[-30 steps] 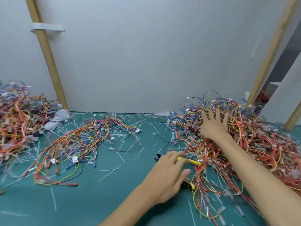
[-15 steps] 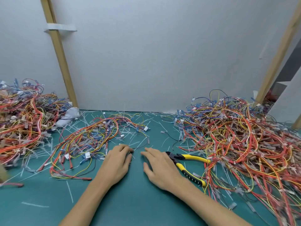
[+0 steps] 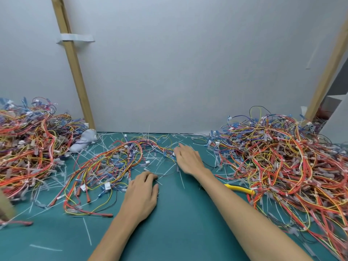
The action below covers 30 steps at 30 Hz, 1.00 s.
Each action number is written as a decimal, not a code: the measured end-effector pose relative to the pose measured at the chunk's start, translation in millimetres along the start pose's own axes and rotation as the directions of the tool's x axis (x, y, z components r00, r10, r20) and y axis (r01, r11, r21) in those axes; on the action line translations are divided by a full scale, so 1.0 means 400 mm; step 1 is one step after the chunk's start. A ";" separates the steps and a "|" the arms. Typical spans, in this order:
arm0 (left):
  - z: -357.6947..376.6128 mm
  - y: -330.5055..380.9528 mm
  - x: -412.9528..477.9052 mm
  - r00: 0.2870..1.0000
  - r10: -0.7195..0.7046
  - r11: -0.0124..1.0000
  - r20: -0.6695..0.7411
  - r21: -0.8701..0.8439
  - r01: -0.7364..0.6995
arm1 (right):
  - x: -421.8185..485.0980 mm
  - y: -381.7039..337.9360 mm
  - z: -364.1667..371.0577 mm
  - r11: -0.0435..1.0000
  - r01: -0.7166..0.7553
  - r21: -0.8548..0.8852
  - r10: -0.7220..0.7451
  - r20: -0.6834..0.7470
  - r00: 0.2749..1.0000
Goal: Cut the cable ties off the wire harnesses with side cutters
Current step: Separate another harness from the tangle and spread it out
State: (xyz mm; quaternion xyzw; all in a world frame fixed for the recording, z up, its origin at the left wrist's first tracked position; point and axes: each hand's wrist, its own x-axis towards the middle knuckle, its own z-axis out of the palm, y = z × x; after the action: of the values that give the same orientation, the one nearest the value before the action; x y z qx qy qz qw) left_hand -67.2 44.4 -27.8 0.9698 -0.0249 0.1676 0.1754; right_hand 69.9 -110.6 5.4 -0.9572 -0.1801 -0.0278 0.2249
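Note:
A loose wire harness [image 3: 116,162] of red, yellow and blue wires lies spread on the green mat [image 3: 178,227] left of centre. My left hand [image 3: 143,194] rests on the mat at the harness's right edge, fingers curled down onto thin strands. My right hand [image 3: 188,159] reaches forward with straight fingers touching the harness's far right end. The yellow-handled side cutters [image 3: 239,188] lie on the mat, mostly hidden behind my right forearm. Cut white cable ties [image 3: 169,170] are scattered around both hands.
A big tangled heap of harnesses [image 3: 282,166] fills the right side. Another heap [image 3: 28,151] sits at the left. A grey cloth-like bundle [image 3: 84,142] lies by a wooden post [image 3: 73,63]. A grey wall panel closes the back.
My right hand left the mat beside the cutters and moved forward to the harness's far end. My left hand stayed by the harness. The view shifted left.

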 end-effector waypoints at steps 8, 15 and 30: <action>0.010 0.002 0.007 1.000 -0.013 0.999 -0.028 0.036 0.014 | 0.014 0.012 0.046 0.985 -0.042 -0.167 0.031 -0.065 0.997; 0.004 0.002 0.005 1.000 -0.006 1.000 -0.024 0.025 0.006 | -0.029 0.001 0.067 0.980 -0.025 -0.196 0.030 0.022 0.999; 0.013 0.007 0.004 0.997 -0.013 0.999 -0.071 0.045 0.016 | -0.039 -0.020 0.057 0.991 0.030 -0.133 -0.057 -0.197 0.979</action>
State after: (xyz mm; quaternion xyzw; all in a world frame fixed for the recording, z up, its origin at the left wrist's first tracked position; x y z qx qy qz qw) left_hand -64.5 39.9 -31.0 0.9671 -0.0079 0.2012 0.1554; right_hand 52.0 -99.1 -14.0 -0.9579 -0.1753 -0.1406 0.1786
